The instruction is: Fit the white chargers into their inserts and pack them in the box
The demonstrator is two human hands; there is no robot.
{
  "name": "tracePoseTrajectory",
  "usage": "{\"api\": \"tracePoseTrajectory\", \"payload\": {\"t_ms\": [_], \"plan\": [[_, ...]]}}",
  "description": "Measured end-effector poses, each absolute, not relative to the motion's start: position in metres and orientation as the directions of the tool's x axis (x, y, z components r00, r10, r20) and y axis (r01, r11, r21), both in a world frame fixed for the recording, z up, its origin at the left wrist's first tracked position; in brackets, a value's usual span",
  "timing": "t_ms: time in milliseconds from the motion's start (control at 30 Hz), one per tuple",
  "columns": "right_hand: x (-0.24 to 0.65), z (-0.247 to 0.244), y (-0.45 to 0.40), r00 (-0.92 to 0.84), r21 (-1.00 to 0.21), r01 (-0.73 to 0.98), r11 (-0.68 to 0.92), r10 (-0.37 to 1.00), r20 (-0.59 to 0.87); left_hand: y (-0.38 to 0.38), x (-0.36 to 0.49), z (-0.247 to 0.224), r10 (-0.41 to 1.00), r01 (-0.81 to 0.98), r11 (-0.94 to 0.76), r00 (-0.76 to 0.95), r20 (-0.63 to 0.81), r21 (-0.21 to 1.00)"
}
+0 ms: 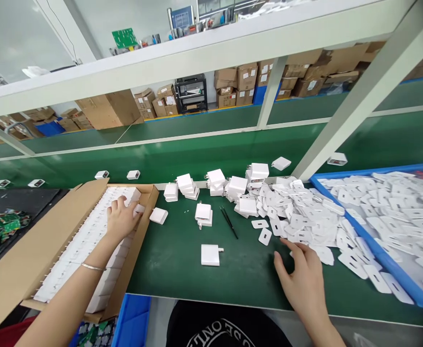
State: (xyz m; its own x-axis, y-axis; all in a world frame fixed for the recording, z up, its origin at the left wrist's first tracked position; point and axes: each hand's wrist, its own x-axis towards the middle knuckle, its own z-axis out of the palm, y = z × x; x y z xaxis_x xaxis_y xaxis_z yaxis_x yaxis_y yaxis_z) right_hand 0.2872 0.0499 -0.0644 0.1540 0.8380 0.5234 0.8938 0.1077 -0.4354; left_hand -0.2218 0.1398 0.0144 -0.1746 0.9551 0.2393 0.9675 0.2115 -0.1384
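Plainly, clutter is the main hazard: take the lone white block (210,255), lying on the green bench (247,279), as the centre of a clock with twelve on the far side. Between nine and ten, the left hand (121,220) reaches into the carton (135,250), fingers half curled over the far end of the packed blocks (77,255); a white block shows by its thumb, but the hand hides most of the contact, so I can't be sure whether it is gripped. If that hold is loose, a block drawn upward could slip or drag its tight-packed neighbours askew. The wrist bracelet (93,266) lies over the rows, where prongs stick out along one side, and might snag if the forearm dips. At ten, a loose block (158,215) sits just beside the carton, easily nudged by a hasty sweep. Toward three, the right hand (303,272) has thumb and fingers spread, nothing visible in its grasp, fingertips at the near edge of the heap of white plates (298,212) at two. Plates overlap there, so pulling one could set others sliding or bring two up together. At one, black tweezers (229,222) lie between that heap and a two-high pair of blocks (203,213) at twelve; a careless pass might scuff a casing or topple the pair.
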Motion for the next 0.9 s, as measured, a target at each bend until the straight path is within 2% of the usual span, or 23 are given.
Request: {"api": "tracePoseTrajectory", "payload": {"t_ms": [167, 333, 500, 733, 900], "plan": [[0.282, -0.065, 0.049, 0.136, -0.376, 0.922, 0.098, 0.825, 0.549, 0.150, -0.218, 0.022, 0.963, 0.958, 0.237, -0.209, 0.169, -0.164], [0.279, -0.062, 0.049, 0.086, -0.277, 0.957, 0.087, 0.826, 0.556, 0.194, -0.228, 0.061, 0.949, 0.945, 0.312, -0.306, 0.071, -0.101], [0.278, -0.062, 0.053, 0.002, -0.207, 0.969, 0.136, 0.831, 0.556, 0.273, -0.220, 0.081, 0.927, 0.933, 0.359, -0.351, 0.133, -0.035], [0.278, -0.063, 0.052, -0.074, -0.298, 0.921, 0.250, 0.864, 0.498, 0.353, -0.188, 0.049, 0.911, 0.908, 0.411, -0.408, -0.052, 0.075], [0.275, -0.055, 0.051, -0.092, -0.307, 0.921, 0.238, 0.901, 0.424, 0.364, -0.182, 0.046, 0.935, 0.916, 0.356, -0.351, -0.062, 0.185]]}}
